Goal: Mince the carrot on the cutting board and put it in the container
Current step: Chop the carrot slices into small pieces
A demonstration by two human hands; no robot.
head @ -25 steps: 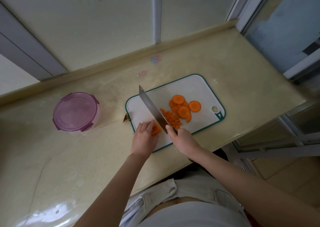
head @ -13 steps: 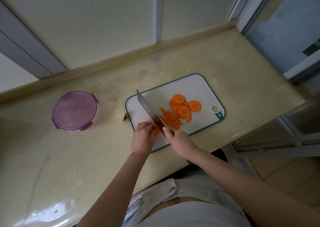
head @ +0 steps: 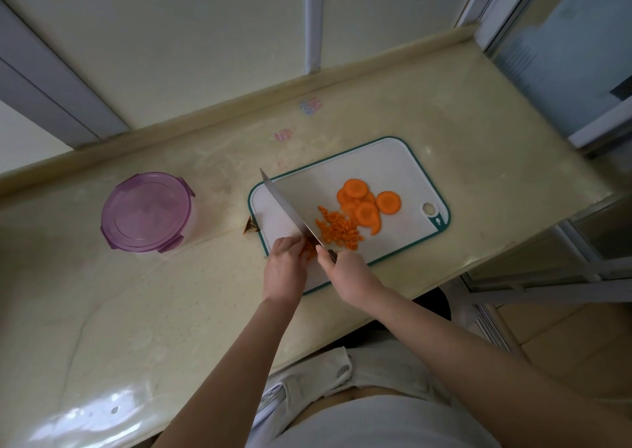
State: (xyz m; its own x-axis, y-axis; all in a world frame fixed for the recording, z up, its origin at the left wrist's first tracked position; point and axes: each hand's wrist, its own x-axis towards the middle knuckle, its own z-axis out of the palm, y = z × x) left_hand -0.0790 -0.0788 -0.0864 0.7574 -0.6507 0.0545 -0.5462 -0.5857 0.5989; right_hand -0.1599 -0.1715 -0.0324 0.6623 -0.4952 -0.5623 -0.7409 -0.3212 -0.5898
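Note:
A white cutting board point(head: 386, 163) with a teal rim lies on the counter. Several round carrot slices point(head: 367, 201) sit on its right half, and a heap of minced carrot point(head: 340, 230) lies in the middle. My right hand point(head: 349, 273) grips the handle of a knife point(head: 290, 208), whose blade slants up-left across the board. My left hand point(head: 284, 269) holds down a small carrot piece point(head: 309, 250) right beside the blade, fingers curled over it. The round container point(head: 147, 213) with its purple lid on stands on the counter, left of the board.
A small brown carrot end point(head: 251, 227) lies on the counter at the board's left edge. The beige counter point(head: 136, 310) ends in a raised back ledge by the wall. Its front edge runs just below the board, with a metal rack point(head: 547, 276) lower right.
The knife has shifted slightly left across the carrot piece under my left hand. The minced heap has grown a little. The container and slices have not moved.

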